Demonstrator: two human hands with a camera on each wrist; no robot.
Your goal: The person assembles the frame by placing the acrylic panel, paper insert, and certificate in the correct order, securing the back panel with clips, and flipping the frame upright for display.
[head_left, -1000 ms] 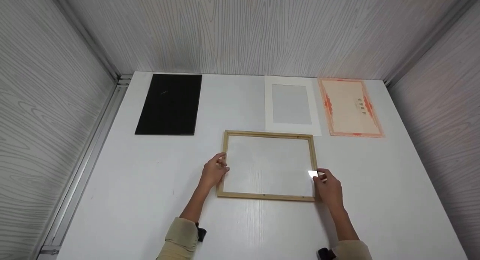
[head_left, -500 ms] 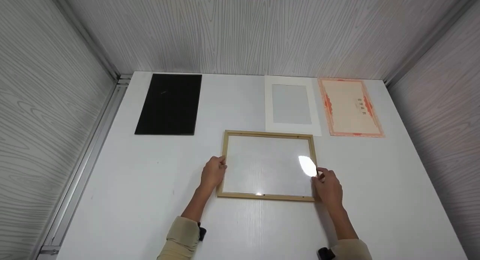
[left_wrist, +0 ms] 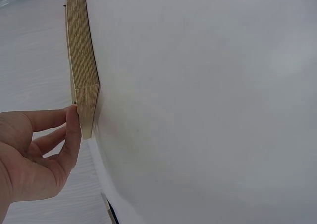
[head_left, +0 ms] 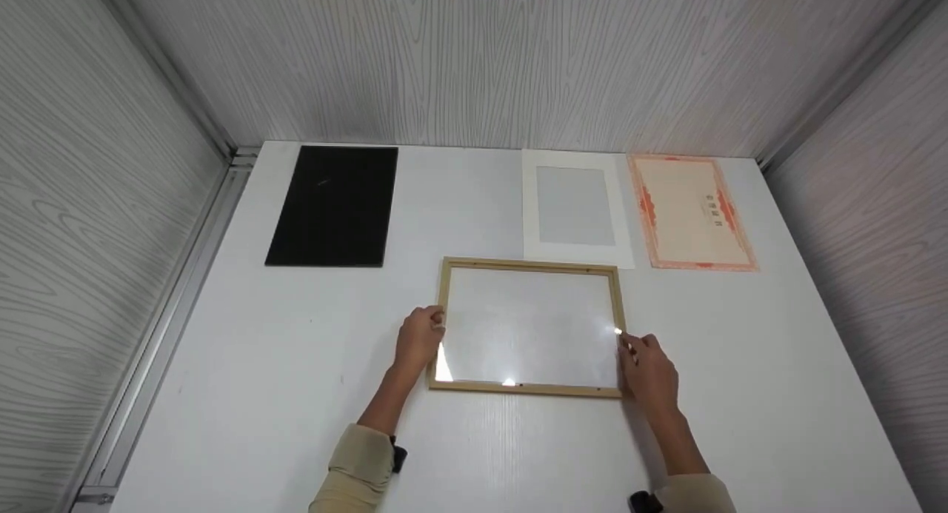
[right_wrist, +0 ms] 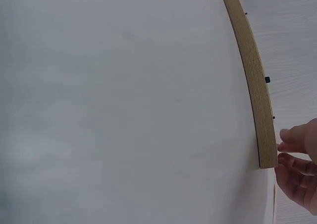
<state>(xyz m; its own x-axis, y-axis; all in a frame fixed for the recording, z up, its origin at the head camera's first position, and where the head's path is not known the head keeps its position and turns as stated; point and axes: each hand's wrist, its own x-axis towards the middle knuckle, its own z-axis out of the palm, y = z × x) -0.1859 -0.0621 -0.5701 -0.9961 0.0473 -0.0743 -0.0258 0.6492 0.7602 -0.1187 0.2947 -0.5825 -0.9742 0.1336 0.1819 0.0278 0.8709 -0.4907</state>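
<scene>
A light wooden picture frame lies flat on the white table, with a clear sheet over its opening. Glare marks the sheet near both sides; its edges are hard to make out. My left hand is at the left rail, thumb and fingertips pinched together at what looks like the sheet's edge. On the opposite side, my right hand has thumb and fingers bent at the right rail, also apparently on the sheet's edge. In the right wrist view, the frame corner partly hides those fingertips.
At the back left of the table lies a black board. A white mat with a rectangular window sits behind the frame, beside an orange-bordered certificate. Grey wood-grain panels stand around the table.
The left hand's fingers, spread at the left rail, have drawn together. Glare on the clear sheet has shrunk on the right and appeared at the lower left. The frame has stayed put.
</scene>
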